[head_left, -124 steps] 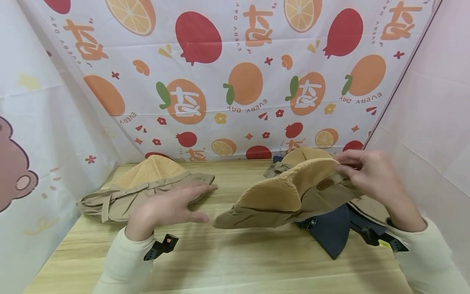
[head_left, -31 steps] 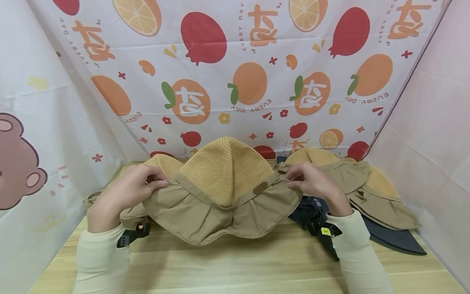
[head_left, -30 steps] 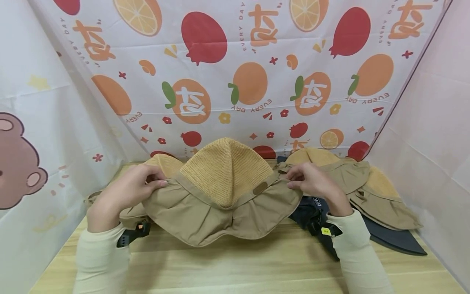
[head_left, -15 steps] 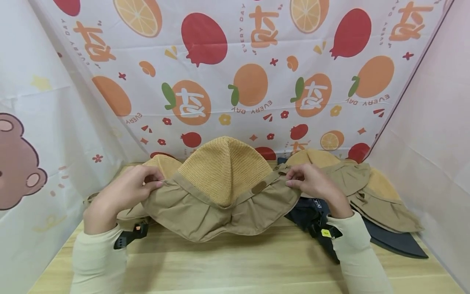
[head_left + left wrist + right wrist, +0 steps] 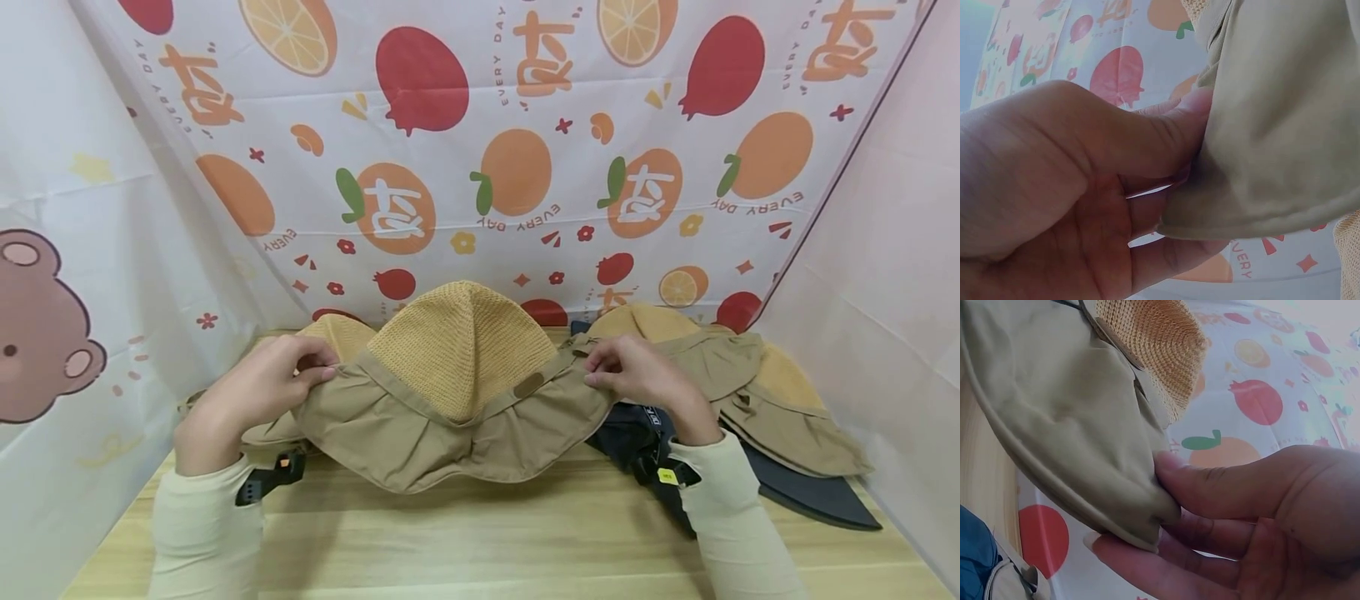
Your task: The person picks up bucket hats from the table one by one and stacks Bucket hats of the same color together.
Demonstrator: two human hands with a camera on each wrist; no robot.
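A sun hat [image 5: 459,358] with a yellow woven crown and a khaki cloth brim hangs spread between both hands, over the middle of the table. My left hand [image 5: 258,387] pinches one end of the brim between thumb and fingers; the left wrist view shows the thumb pressed on the khaki cloth [image 5: 1285,125]. At the other end, my right hand [image 5: 648,375] pinches the brim near a small brown oval patch [image 5: 528,385]. In the right wrist view the thumb and fingers [image 5: 1210,487] close on the brim's corner. The crown's point faces up.
Behind my left hand sits another woven-crown hat [image 5: 341,335], partly hidden. To the right lie several similar hats [image 5: 712,358], overlapping, with dark blue hats [image 5: 813,492] under them. A printed curtain [image 5: 450,167] stands behind the wooden table [image 5: 450,550]; white cloth hangs on both sides.
About four seconds ago the right hand alone held a folded sun hat at the right and the left hand was free. Now both hands hold one spread in the middle, nearly still over the last second.
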